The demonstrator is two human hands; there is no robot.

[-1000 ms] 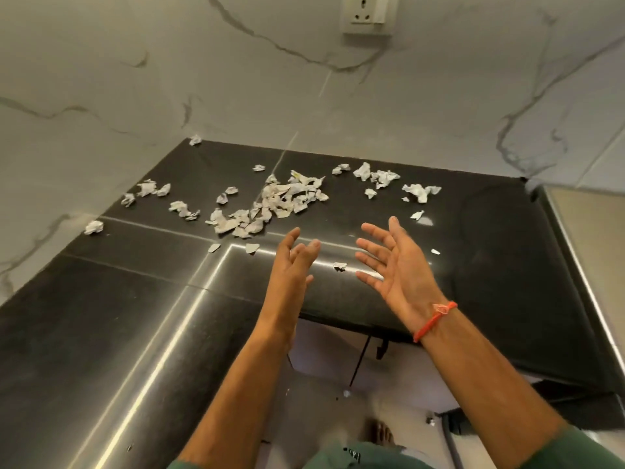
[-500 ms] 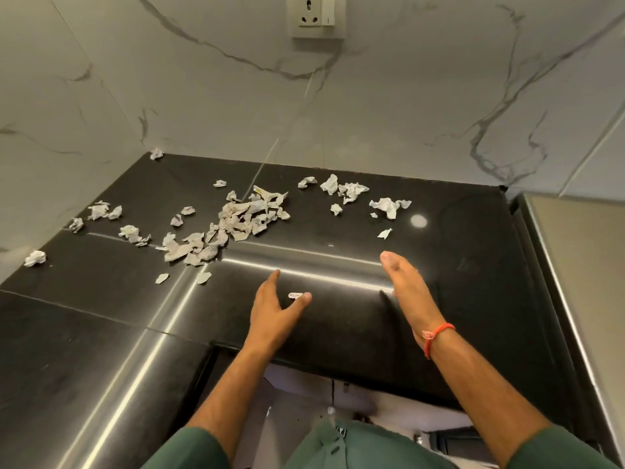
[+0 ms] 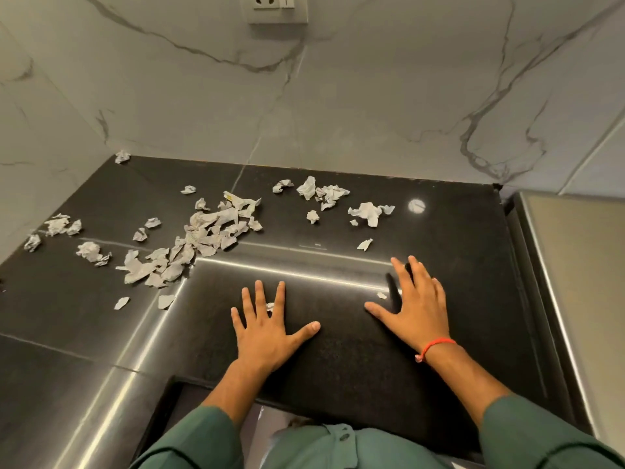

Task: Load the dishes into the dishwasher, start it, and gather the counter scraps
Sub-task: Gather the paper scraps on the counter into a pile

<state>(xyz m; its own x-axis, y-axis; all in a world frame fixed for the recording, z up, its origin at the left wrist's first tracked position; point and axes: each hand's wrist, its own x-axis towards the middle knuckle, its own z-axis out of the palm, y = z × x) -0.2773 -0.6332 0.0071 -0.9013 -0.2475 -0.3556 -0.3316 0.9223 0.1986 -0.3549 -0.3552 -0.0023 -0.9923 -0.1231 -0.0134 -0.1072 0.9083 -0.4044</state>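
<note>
Hands [image 3: 267, 333] now flat on counter [image 3: 338, 367]

Two hands, the left hand [image 3: 267, 330] and right hand [image 3: 417, 308]. One red wrist band [image 3: 434, 346]. One wall socket [image 3: 277, 6]. Paper scraps [image 3: 203, 238] beyond the fingertips, too many to count; one small scrap [image 3: 381, 295] beside the right fingers.

Home kitchen corner: black stone counter [image 3: 439, 231], marble-veined wall tiles [image 3: 338, 96], wall socket [image 3: 277, 6].

Black counter [image 3: 338, 360] under my palms; torn paper scraps [image 3: 203, 238] lie scattered beyond my left hand [image 3: 267, 330].
</note>
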